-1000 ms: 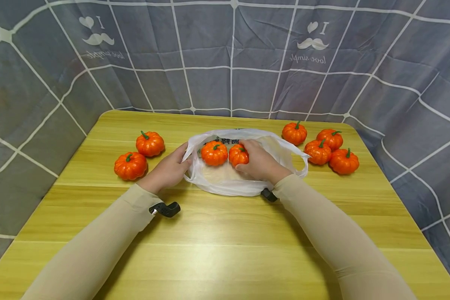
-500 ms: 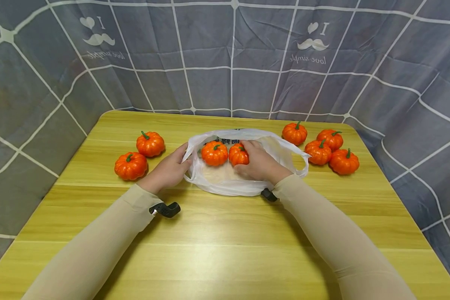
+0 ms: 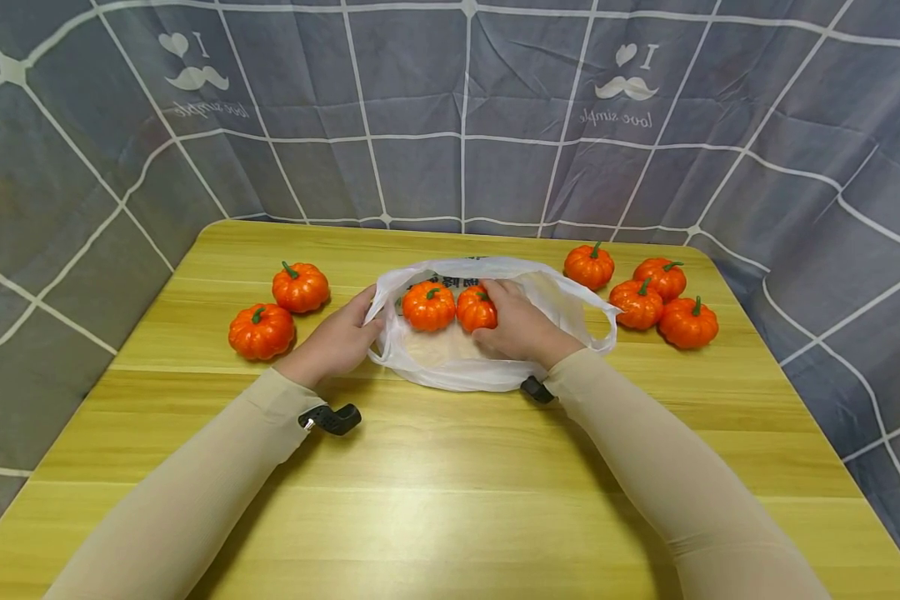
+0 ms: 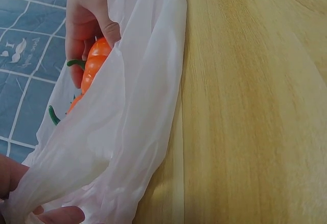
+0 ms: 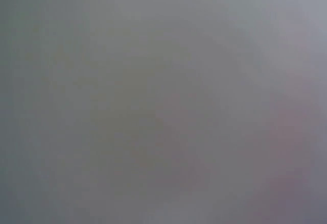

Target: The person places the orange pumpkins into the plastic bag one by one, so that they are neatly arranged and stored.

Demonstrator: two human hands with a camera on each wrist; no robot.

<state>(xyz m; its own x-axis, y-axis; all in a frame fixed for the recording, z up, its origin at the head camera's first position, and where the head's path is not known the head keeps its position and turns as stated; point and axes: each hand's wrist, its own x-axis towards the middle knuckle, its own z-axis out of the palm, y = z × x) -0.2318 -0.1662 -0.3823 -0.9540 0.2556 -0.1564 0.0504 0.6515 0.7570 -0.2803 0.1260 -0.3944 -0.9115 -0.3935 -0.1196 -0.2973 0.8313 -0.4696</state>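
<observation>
A white plastic bag (image 3: 465, 377) lies with its mouth wide on the wooden table. Two small orange pumpkins are in its mouth, side by side. My left hand (image 3: 339, 340) grips the bag's left edge; in the left wrist view, its fingers (image 4: 61, 215) pinch the gathered plastic (image 4: 97, 168). My right hand (image 3: 523, 325) reaches into the bag and holds the right pumpkin (image 3: 477, 309), fingers behind and thumb in front. Against that one rests the left pumpkin (image 3: 428, 307). The right wrist view is only a grey blur.
Two orange pumpkins (image 3: 300, 287) (image 3: 262, 332) sit left of the bag on the table (image 3: 420, 500). Several more, among them a front one (image 3: 687, 323), are grouped at the right, close to the bag's right handle (image 3: 607, 333). A grey checked cloth (image 3: 412, 175) hangs behind and at both sides.
</observation>
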